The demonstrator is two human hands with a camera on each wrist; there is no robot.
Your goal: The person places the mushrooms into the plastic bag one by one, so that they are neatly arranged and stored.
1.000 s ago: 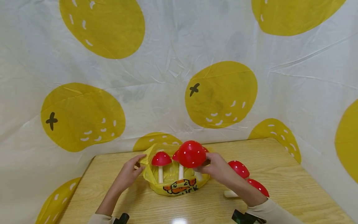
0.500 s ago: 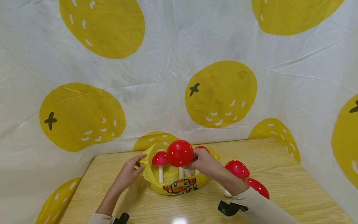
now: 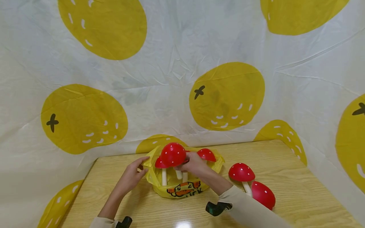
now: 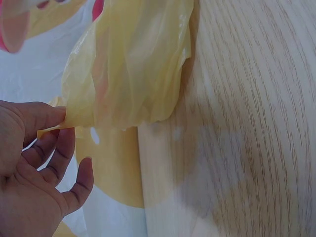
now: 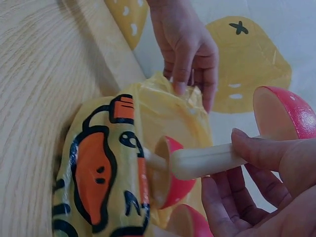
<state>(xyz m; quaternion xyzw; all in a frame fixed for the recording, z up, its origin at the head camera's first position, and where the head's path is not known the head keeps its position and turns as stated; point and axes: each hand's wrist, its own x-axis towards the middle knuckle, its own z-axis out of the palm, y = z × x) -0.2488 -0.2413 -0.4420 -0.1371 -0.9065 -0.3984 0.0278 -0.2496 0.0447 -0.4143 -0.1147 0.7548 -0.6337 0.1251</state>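
My left hand (image 3: 131, 174) pinches the left rim of a yellow plastic bag (image 3: 159, 190) printed with an orange-billed duck; the left wrist view shows thumb and fingertips on the thin film. Over the bag's mouth, my right hand (image 3: 196, 165) holds a toy mushroom (image 3: 173, 154) by its white stem, its red white-dotted cap tilted to the left. In the right wrist view, that stem (image 5: 207, 160) points down into the bag beside another mushroom's cap (image 5: 180, 190). Inside the bag, one mushroom (image 3: 160, 163) stands left and another (image 3: 206, 154) right. A further one is mostly hidden behind my right hand.
Two more toy mushrooms lie right of the bag, one with its cap up (image 3: 241, 172) and one tipped over (image 3: 264, 195). The wooden table (image 3: 285, 167) ends at a white sheet (image 3: 159, 104) printed with large yellow fruit.
My right hand has carried its mushroom leftward across the bag's mouth, uncovering the mushroom on the right side and more of the two on the table. My left hand has stayed in place.
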